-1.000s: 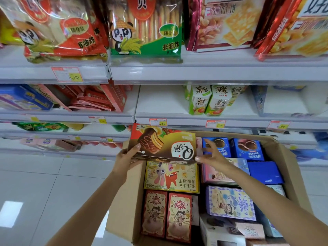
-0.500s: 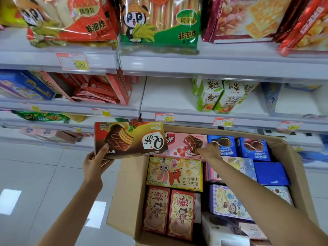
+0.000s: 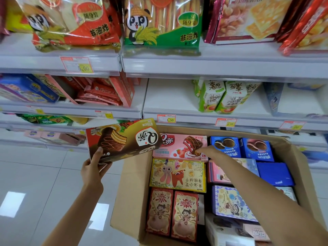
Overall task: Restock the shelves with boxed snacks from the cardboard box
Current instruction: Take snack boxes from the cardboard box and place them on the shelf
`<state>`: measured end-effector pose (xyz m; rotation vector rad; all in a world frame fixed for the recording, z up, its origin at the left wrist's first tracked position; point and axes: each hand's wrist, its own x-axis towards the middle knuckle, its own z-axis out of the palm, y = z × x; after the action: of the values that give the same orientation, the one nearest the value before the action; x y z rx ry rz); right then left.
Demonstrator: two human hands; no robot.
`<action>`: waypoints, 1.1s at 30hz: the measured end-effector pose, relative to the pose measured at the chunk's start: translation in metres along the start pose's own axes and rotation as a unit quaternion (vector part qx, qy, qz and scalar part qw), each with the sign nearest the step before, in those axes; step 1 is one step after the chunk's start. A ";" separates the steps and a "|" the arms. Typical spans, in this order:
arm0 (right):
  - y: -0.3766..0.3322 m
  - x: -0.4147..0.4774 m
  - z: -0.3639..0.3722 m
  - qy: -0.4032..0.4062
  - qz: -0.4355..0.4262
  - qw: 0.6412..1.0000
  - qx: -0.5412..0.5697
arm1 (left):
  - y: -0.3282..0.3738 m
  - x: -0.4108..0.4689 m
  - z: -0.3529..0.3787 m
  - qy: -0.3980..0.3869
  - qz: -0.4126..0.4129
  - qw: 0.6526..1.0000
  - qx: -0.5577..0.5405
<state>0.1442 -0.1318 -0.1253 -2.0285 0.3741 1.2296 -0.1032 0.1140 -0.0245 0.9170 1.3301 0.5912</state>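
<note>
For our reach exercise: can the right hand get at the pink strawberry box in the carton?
Probably yes: the right hand already rests on the pink strawberry box, which lies uncovered on top.

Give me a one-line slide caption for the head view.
Left hand holds a brown cake box; right hand reaches onto a pink box in the carton.

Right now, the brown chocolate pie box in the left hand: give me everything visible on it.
The brown chocolate pie box is a flat printed carton, red at its left end, gold-brown to the right, showing a cut chocolate-coated layered cake and a white logo patch. It looks intact and closed. It is held tilted, right end higher, above the cardboard box's left wall, below the shelf edge. Only the left hand touches it, thumb on the face at the lower-left corner, fingers beneath.
</note>
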 end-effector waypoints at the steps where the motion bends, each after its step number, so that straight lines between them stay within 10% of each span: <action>1: -0.002 0.000 0.001 -0.004 0.007 1.000 -0.009 | 0.001 -0.001 0.000 0.001 0.000 1.000 0.000; 8: 0.039 0.097 -0.011 -0.046 -0.021 0.997 0.062 | 0.006 -0.002 -0.001 -0.006 0.002 1.000 0.019; 23: 0.014 -0.058 0.005 0.058 -0.113 0.974 0.190 | 0.031 -0.004 -0.013 -0.073 0.059 0.992 0.086; 33: -0.027 -0.182 -0.019 0.149 -0.387 0.909 0.037 | 0.113 -0.056 -0.020 -0.120 0.184 0.951 0.217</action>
<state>0.0801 -0.1477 0.0478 -1.9875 -0.2431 0.4107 -0.1176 0.1340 0.1008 1.5709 1.0896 0.4531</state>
